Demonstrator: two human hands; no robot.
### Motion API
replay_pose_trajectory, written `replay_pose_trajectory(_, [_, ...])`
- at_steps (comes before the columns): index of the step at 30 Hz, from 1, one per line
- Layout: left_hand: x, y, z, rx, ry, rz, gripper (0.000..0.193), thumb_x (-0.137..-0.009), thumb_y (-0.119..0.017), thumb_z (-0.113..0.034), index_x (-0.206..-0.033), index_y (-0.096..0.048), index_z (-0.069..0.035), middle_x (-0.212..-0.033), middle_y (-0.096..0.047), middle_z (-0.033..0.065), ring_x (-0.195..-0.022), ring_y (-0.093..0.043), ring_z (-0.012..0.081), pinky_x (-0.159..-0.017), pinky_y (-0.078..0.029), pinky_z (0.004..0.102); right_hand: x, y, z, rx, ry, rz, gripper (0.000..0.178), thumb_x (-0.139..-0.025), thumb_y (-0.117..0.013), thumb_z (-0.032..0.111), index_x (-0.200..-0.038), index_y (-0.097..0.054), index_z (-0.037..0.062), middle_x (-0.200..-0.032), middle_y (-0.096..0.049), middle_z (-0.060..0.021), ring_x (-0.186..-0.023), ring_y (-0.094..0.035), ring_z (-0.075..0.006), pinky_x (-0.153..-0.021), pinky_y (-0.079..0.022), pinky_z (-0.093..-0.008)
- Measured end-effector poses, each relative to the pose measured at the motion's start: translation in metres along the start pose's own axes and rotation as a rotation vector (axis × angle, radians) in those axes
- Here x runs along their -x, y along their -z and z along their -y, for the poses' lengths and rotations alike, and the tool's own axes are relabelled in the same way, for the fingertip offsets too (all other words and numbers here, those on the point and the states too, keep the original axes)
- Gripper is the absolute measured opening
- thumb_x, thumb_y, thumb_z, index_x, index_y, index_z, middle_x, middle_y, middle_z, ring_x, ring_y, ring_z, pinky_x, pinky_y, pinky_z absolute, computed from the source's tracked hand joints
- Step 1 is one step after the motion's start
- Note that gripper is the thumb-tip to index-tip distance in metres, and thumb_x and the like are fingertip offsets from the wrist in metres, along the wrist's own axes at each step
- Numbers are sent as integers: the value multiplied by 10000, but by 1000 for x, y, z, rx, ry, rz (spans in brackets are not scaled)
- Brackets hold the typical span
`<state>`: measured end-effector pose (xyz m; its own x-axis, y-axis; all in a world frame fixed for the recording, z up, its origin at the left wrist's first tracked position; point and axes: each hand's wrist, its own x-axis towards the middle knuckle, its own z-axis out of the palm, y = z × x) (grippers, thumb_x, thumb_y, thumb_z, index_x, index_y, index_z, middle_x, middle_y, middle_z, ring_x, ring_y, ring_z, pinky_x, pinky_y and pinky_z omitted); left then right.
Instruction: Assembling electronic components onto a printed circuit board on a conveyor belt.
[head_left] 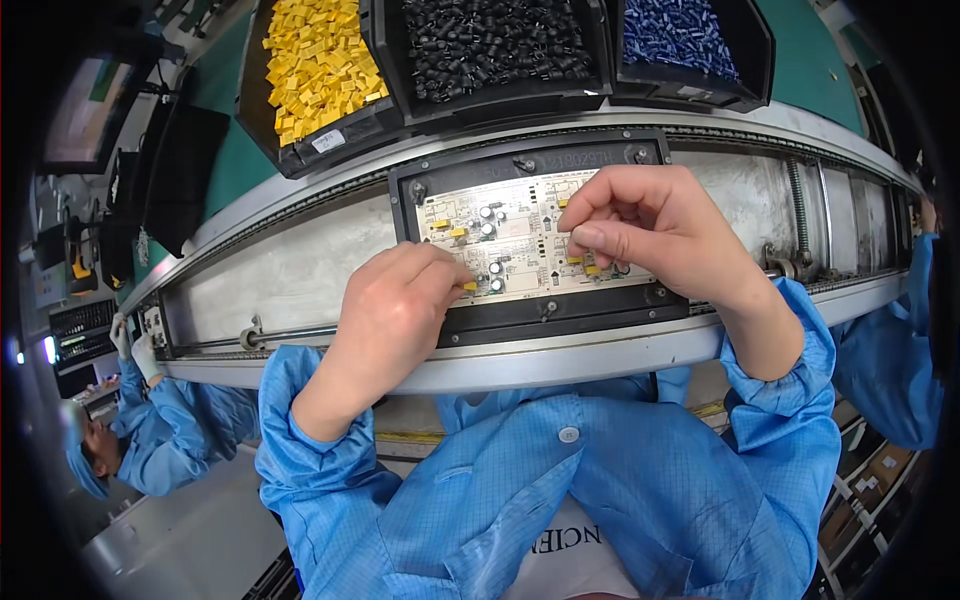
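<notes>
A pale circuit board panel (520, 250) lies in a black carrier frame (590, 306) in front of me. Small yellow box capacitors (441, 223) and round black-and-white capacitors (487, 212) stand on it. Over the board's left edge, my left hand (395, 305) is closed, its fingertips at a yellow box capacitor (469, 286) low on the panel. My right hand (665, 230) hovers over the right part of the board, thumb and index finger pinched together. Whatever sits between those fingers is too small to make out. This hand hides the panel's right side.
Beyond the carrier stand black bins of yellow box capacitors (320, 65), black cylindrical parts (490, 50) and small blue parts (678, 38). A metal conveyor rail (560, 368) runs along the near side. At left, a person in blue (190, 430) reaches to the line with gloved hands.
</notes>
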<state>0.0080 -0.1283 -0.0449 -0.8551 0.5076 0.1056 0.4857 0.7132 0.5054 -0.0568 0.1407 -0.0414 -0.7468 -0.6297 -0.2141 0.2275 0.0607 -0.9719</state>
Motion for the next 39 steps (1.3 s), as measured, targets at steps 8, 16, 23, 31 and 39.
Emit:
replay_pose_trajectory(8, [-11, -5, -5, -156, -52, 58, 198, -650, -751, 18, -819, -652, -15, -939, -620, 101, -839, -605, 304, -720, -507, 405, 4, -3, -1, 40, 51, -28, 113, -917, -674, 76, -992, -687, -9, -757, -641, 5, -678, -549, -39, -606, -450, -212])
replay_pose_trajectory(16, [-17, -6, -8, -214, -74, 102, 178, -650, -740, 17, -796, -642, -13, -932, -619, 101, -829, -601, 302, -716, -499, 408, 6, -1, -3, 69, 88, -25, 104, -901, -669, 72, -964, -691, -9, -738, -657, -16, -687, -584, -55, -609, -470, -227])
replay_pose_trajectory(23, [-22, -11, -11, -182, -64, 82, 118, -651, -680, 5, -764, -657, -25, -916, -613, 79, -847, -591, 276, -749, -487, 375, 9, 6, -1, 107, 46, 30, 115, -937, -659, 40, -1034, -673, -21, -851, -666, -13, -767, -602, -45, -690, -500, -189])
replay_pose_trajectory(31, [-26, -15, -12, -145, -48, 82, 109, -679, -713, -19, -778, -668, -19, -920, -632, 80, -837, -598, 283, -733, -486, 389, 11, 7, -2, 172, 106, 8, 103, -920, -666, 25, -1009, -679, -23, -828, -658, -13, -747, -590, -48, -668, -493, -199])
replay_pose_trajectory(39, [-28, -15, -16, -169, -70, 86, 114, -677, -722, -28, -777, -669, -25, -919, -632, 75, -834, -596, 275, -730, -482, 384, 12, 7, -4, 208, 139, -14, 96, -908, -670, 16, -997, -682, -19, -813, -661, -18, -736, -595, -53, -661, -493, -201])
